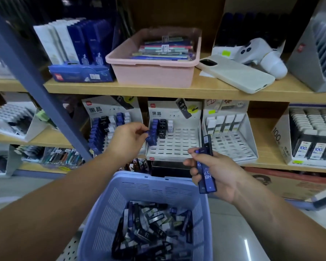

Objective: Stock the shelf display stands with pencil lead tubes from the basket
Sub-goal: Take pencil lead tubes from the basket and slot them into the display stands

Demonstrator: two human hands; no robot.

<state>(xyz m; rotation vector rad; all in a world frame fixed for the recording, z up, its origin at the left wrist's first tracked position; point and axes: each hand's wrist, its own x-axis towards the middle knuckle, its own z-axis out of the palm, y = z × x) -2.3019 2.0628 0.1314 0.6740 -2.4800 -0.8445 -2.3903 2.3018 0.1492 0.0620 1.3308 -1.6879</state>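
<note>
A blue plastic basket (154, 187) sits low in front of me, with several dark pencil lead tubes (154, 228) heaped in it. On the middle shelf stands a white slotted display stand (174, 144), with blue, black and white tubes in its back left rows. My left hand (127, 140) pinches a blue tube (151, 138) at the front of the stand's blue row. My right hand (214, 171) grips a bundle of blue tubes (206, 170) marked HB 0.7, just in front of the stand's right corner.
A fuller stand (109, 127) sits left of the middle one and another white stand (229, 136) sits to its right. The upper shelf bears a pink tub (154, 70), a phone (235, 73) and a white device (262, 53). A grey slanted upright (38, 83) crosses the left.
</note>
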